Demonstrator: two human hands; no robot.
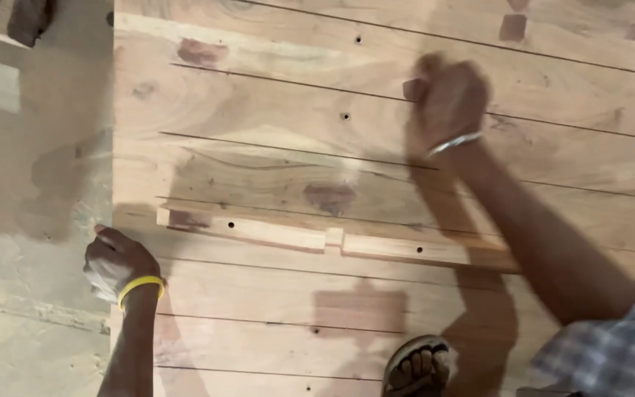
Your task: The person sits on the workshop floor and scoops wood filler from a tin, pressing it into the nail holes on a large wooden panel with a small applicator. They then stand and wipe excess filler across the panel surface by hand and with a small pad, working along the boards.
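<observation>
A: Where do we have our hands on the plank panel?

B: Our left hand sits at the panel's left edge, fingers curled over it, apparently gripping that edge. We judge this grip steadies the panel on the concrete floor. A yellow band circles that wrist.

A: And the right hand?

B: Our right hand is closed into a fist over a small dark block, pressed down on a plank near the panel's far side. The hand is blurred, so we cannot tell exactly what the block is. A silver bangle rides the wrist.

A: Describe the arm poses.

B: The right arm extends forward and diagonally across the panel, elbow nearly straight. The left arm runs straight up from the lower frame edge, wrist bent inward at the edge. The hands are well apart.

A: What else lies on the panel?

B: A wooden batten lies across the planks between the two hands, with a notch near its middle. Our sandalled foot rests on the near planks, probably adding weight to hold the panel flat.
</observation>
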